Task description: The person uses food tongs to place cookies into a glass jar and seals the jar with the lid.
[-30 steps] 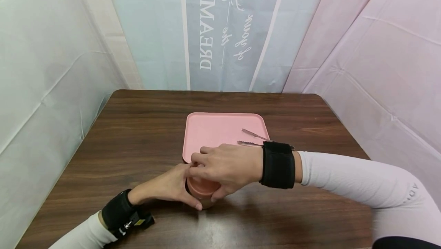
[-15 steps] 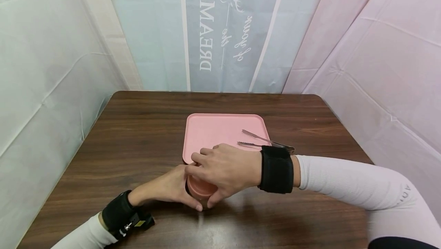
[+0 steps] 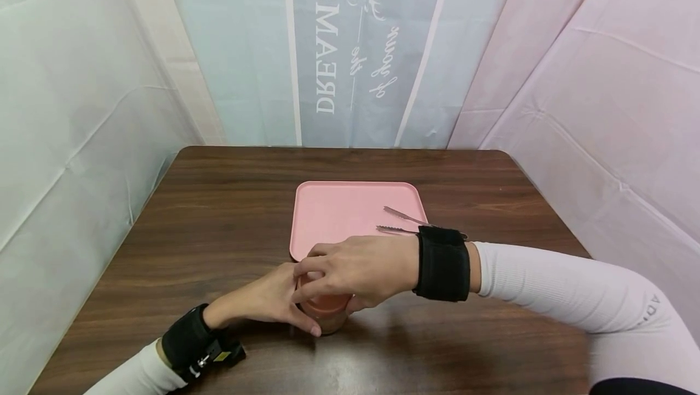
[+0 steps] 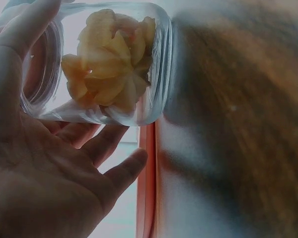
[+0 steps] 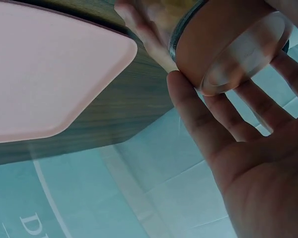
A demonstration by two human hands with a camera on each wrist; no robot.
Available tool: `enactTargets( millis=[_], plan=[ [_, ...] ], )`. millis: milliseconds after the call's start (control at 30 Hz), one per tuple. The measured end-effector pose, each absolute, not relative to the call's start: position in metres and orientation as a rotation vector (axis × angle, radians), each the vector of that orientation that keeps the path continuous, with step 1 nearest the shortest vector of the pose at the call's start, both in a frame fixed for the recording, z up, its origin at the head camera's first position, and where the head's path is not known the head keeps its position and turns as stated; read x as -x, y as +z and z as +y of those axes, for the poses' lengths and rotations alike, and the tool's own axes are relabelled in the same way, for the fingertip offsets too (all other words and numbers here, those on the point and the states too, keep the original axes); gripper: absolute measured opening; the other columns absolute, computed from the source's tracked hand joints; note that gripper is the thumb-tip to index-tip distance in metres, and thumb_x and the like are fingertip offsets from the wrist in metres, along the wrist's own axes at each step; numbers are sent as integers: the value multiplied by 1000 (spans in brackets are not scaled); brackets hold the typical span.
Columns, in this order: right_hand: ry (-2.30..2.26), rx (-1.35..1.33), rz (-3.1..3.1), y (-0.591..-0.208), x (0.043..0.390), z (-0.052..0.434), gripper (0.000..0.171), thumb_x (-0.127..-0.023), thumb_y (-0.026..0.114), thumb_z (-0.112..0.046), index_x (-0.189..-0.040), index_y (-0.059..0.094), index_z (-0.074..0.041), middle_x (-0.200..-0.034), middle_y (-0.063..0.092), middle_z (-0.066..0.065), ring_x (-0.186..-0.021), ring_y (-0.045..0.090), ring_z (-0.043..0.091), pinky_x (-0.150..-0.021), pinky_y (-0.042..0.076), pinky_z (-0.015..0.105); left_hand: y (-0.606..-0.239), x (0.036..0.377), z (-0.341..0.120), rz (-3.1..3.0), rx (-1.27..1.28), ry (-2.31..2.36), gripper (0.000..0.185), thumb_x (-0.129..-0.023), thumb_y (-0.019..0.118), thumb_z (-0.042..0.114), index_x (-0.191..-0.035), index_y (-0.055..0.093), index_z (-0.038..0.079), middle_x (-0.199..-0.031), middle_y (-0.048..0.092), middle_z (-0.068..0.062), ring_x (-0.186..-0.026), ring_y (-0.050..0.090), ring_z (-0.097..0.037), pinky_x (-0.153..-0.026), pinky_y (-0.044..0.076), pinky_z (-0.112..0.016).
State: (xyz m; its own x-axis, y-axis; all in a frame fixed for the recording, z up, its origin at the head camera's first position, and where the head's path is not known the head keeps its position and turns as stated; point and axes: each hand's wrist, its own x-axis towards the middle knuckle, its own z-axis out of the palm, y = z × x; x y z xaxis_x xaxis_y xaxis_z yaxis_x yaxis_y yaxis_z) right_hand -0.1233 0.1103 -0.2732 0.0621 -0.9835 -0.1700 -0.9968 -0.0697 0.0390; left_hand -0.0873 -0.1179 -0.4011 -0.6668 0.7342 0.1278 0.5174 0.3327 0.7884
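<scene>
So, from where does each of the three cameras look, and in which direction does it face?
Head: above, facing forward and down at the table; both hands and sleeves show, with the tray and tongs.
Left wrist: beside the left hand, facing the jar of yellow pieces.
Right wrist: under the right hand, facing the lid.
Shared: both wrist views show the jar and tray edge.

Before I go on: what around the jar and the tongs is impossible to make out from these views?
- Head view: the clear glass jar with the salmon-pink lid is mostly covered by both hands.
- Head view: the handle end of the metal tongs is hidden behind the right hand's wrist strap.
- Left wrist view: the pale yellow pieces inside are too blurred to identify.
</scene>
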Motion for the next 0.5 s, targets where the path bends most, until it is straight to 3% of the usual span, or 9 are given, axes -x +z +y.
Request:
enactTargets(
  millis=[500],
  plan=[
    [217,2262,2084,-276,125,110,83,-77,93,-33,-151,55,-25,-142,56,3,-121,57,19,-88,58,25,-398,83,-116,2351,-1023,1281,80,-75,97,40,-139,56,14,-128,68,5,-112,66,-6,-93,57,-29]
  ],
)
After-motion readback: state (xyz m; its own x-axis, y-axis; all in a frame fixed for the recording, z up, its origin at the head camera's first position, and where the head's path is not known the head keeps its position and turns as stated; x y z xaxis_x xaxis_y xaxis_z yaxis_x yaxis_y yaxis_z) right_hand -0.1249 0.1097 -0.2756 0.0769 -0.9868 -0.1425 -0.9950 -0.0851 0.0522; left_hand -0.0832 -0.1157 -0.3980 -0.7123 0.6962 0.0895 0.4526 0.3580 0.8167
